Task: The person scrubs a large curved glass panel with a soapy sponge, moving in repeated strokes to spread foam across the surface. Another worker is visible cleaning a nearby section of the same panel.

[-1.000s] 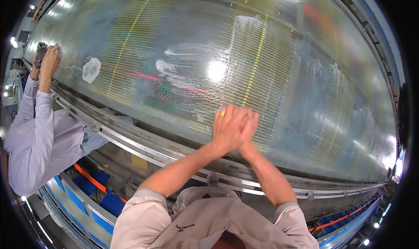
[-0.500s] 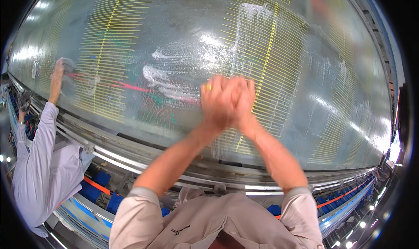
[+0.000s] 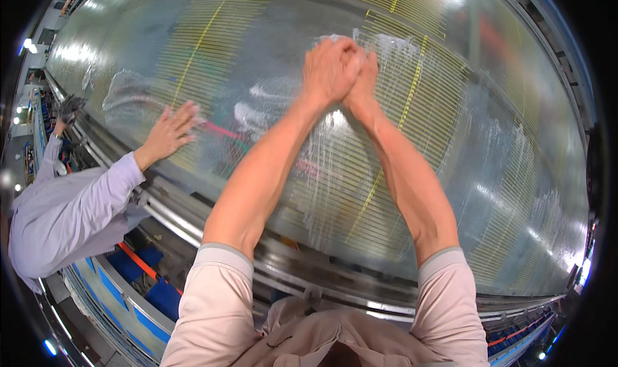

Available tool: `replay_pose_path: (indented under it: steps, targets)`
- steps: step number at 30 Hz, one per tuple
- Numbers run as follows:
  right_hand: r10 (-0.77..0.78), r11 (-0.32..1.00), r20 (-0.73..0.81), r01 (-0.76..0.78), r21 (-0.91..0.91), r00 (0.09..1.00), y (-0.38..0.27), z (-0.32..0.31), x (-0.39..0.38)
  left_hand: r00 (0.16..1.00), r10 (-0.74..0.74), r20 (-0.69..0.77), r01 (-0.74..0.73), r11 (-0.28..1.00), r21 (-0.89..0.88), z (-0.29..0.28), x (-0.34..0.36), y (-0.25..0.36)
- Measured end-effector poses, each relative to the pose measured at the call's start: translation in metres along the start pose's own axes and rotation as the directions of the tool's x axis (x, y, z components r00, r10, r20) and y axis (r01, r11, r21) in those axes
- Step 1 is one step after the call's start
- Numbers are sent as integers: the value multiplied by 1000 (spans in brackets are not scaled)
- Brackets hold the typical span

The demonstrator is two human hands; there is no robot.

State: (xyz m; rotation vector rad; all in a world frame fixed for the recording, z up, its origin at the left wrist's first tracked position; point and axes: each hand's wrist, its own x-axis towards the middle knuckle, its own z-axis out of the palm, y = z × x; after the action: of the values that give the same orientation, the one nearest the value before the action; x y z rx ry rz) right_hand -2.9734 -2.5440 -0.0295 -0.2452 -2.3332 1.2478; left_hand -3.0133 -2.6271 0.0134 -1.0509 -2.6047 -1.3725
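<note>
A large, wet, translucent panel (image 3: pixel 290 206) with bands of yellow lines lies in front of me. My left hand (image 3: pixel 327 74) and my right hand (image 3: pixel 364 77) are pressed together on it, fingers curled and overlapping, arms stretched far forward. Whatever lies under them, if anything, is hidden. White foam (image 3: pixel 396 44) edges the panel beside my fingertips. Streaks of suds run down the yellow lines (image 3: pixel 412 103) to the right. Another smear of foam (image 3: pixel 251 116) lies to the left of my forearms, near red and green marks (image 3: pixel 222 130).
On the left, a co-worker's hand (image 3: pixel 170 134) is over the panel with fingers spread; the other, dark-gloved hand (image 3: pixel 72 106) is at the far left rim. Metal rails (image 3: pixel 174 222) run along the near edge. Blue bins (image 3: pixel 161 296) and an orange strip sit below.
My joined hands have slid away from me, up to the far foam, with my arms straightening. The co-worker's hand has shifted right. My view has tilted somewhat.
</note>
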Motion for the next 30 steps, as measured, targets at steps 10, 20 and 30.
replay_pose_path:
  steps: [10, 20, 30]
  targets:
    - [-61, 849, 88, 98, -519, 994, -134, 11, -261, 995, -58, 76, 57, 998, 15, -84, -267, 66]
    - [-78, 873, 118, 125, -472, 990, -140, 38, -231, 989, -138, 45, 140, 990, -28, -111, -253, 43]
    - [-187, 809, 72, 195, -554, 980, -34, 81, 43, 994, 0, -108, 0, 1000, -7, -68, 24, -83]
